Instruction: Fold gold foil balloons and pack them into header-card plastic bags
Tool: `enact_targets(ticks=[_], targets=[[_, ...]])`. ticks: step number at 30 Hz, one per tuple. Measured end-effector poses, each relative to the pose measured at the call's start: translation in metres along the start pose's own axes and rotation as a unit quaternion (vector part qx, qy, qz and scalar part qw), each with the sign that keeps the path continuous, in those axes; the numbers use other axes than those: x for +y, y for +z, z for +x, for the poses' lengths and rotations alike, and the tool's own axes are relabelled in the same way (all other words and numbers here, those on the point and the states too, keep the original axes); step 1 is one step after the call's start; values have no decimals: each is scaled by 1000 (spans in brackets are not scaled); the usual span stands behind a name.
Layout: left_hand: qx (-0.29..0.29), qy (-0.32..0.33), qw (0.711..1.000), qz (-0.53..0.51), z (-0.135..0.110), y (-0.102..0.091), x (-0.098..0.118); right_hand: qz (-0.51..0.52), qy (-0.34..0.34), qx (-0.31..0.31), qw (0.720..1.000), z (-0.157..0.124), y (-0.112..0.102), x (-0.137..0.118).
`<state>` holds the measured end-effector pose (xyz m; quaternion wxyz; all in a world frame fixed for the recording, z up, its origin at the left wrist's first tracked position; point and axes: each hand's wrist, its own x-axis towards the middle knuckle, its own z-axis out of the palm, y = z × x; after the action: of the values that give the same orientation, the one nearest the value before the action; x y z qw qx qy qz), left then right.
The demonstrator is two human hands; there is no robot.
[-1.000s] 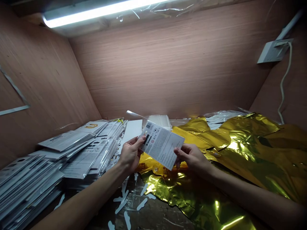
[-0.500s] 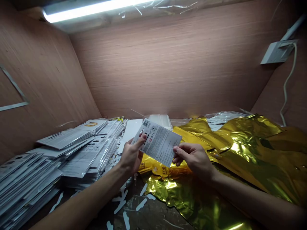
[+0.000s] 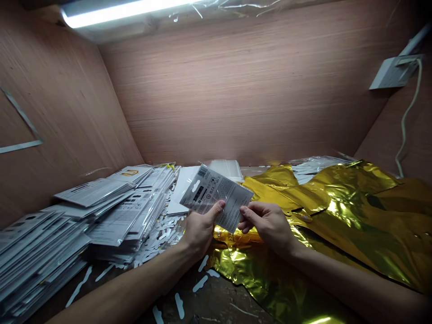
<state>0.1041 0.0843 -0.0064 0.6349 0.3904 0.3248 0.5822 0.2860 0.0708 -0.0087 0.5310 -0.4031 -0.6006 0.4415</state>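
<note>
Both hands hold one small white printed card in a clear sleeve (image 3: 216,198), with a barcode and a hang hole near its top left. My left hand (image 3: 201,228) grips its lower edge, thumb pressed on the front. My right hand (image 3: 266,222) pinches the card's lower right corner between thumb and fingers. The card hangs above crumpled gold foil sheets (image 3: 337,216) that spread over the right of the bench.
Fanned stacks of packaged white cards (image 3: 111,211) fill the left side. Small white punched-out slips (image 3: 200,282) litter the dark bench top in front. Wooden walls close in the booth, with a strip light (image 3: 128,10) overhead and a socket box with a cable (image 3: 394,72) at right.
My left hand has slid from the card's upper left edge down to its lower edge. The card has tilted flatter and shifted a little left. My right hand has kept its pinch.
</note>
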Motion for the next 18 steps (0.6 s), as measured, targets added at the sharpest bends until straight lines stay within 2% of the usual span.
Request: enact_targets(ticks=[5, 8, 13, 18], targets=[[25, -26, 999, -4, 0, 3, -6, 15, 8, 2, 1000, 3, 2, 1], [7, -36, 999, -10, 1, 2, 1, 17, 0, -1, 1000, 4, 0, -1], [22, 21, 998, -53, 6, 0, 18, 15, 9, -1, 1000, 4, -5, -2], [29, 40, 997, -63, 5, 5, 16, 21, 3, 11, 1000, 1, -1, -4]])
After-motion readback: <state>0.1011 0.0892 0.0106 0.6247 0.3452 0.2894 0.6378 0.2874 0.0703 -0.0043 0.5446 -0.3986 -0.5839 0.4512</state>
